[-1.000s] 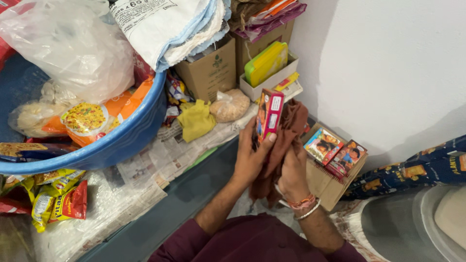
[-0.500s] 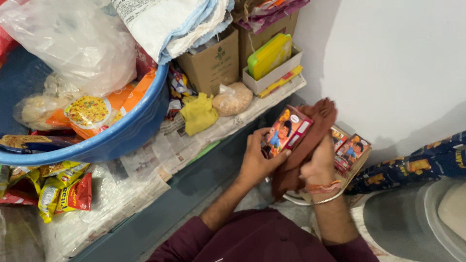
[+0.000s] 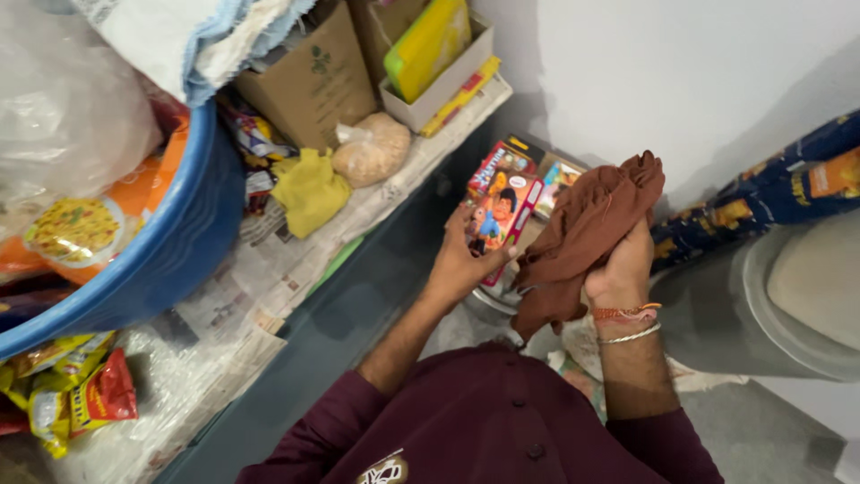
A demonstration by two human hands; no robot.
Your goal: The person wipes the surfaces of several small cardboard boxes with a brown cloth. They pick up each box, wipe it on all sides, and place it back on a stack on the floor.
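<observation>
My left hand grips a small red printed box, held upright in front of me. My right hand is closed on a bunched brown cloth that hangs down beside the box. Just behind the held box, two similar colourful boxes lie on top of a brown carton. Thread and metal bangles sit on my right wrist.
A shelf lined with newspaper carries a big blue tub full of bags, a cardboard box, a yellow cloth, a bag of grain and snack packets. A white wall and grey lidded bin stand on the right.
Both hands have moved right and slightly away from the shelf. The red box has turned more upright in my left hand, and the brown cloth is bunched higher in my right.
</observation>
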